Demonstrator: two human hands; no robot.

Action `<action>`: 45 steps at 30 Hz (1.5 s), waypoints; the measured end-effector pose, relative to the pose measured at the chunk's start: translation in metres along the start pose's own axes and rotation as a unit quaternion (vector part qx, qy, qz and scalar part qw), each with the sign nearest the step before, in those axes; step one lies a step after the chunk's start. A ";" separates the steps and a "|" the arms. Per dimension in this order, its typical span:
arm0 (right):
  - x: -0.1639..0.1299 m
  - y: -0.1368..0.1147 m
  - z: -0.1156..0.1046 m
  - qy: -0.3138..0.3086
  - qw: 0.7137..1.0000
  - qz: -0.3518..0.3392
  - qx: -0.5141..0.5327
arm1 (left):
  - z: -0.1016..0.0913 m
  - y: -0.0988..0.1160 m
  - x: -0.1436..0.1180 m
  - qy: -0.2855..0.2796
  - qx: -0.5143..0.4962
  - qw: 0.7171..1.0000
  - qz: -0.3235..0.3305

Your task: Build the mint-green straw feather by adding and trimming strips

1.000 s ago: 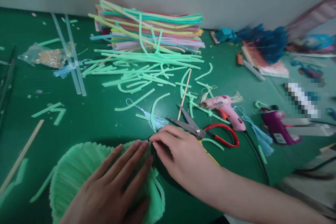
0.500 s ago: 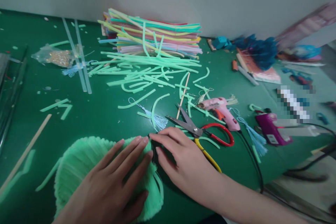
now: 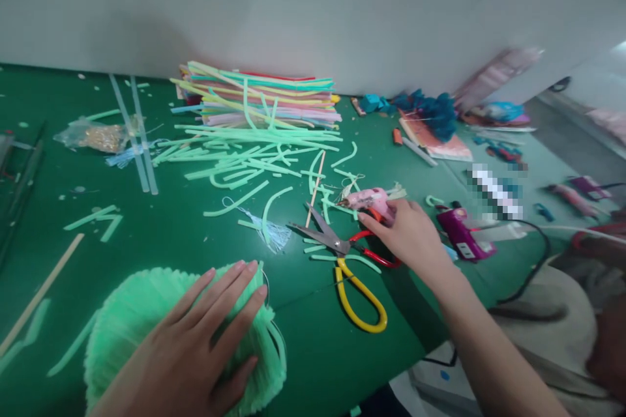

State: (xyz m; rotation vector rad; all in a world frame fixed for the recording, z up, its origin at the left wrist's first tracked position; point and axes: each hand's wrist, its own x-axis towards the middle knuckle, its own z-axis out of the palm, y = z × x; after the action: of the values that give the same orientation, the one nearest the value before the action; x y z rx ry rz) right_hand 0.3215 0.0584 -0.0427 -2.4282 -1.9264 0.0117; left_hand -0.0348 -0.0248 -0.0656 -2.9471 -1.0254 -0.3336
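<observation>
The left hand (image 3: 195,345) lies flat on a fluffy green fan (image 3: 141,319) of thin strips. Its fingers are stretched out and a little spread, pressing the fan down on the green table (image 3: 161,234). The fan sits at the near edge of the table, to the left of the scissors (image 3: 342,260).

The right hand (image 3: 408,234) is just right of the scissors. Its fingers are curled around the pink glue gun (image 3: 372,199), which lies right behind the scissors' red handle. The scissors are open, with one red handle and one yellow one.

Far behind the scissors, by the wall, is a stack of colored strips (image 3: 259,94). Loose green strips (image 3: 244,156) lie between the stack and the scissors. A small blue tassel (image 3: 274,238) lies just left of the scissors. A purple box (image 3: 464,241) sits to the right of them.
</observation>
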 end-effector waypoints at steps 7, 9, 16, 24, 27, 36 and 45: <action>0.004 0.003 -0.019 0.002 0.995 0.066 0.070 | 0.000 0.002 -0.002 -0.005 0.002 1.000 -0.027; -0.007 0.000 -0.026 0.093 0.986 0.093 0.099 | -0.001 0.004 -0.002 -0.006 -0.004 0.999 -0.039; -0.085 -0.053 -0.014 0.284 0.942 -0.101 0.151 | -0.002 0.006 -0.001 -0.017 -0.030 0.998 -0.056; -0.096 -0.068 0.015 0.300 0.914 -0.223 0.159 | -0.001 0.006 -0.002 -0.019 -0.041 0.997 -0.061; -0.097 -0.066 0.018 0.273 0.919 -0.228 0.170 | -0.002 0.007 -0.001 -0.019 -0.053 0.996 -0.065; -0.099 -0.067 0.021 0.267 0.925 -0.219 0.158 | -0.002 0.008 0.001 -0.006 -0.062 0.996 -0.069; -0.101 -0.066 0.026 0.291 0.926 -0.207 0.123 | -0.006 0.010 0.001 -0.022 -0.067 0.995 -0.076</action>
State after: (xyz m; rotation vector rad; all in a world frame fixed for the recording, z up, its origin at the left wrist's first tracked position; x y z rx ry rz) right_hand 0.2332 -0.0241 -0.0679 -1.5827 -1.9420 -0.4060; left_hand -0.0291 -0.0321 -0.0585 -3.0125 -1.2855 -0.3538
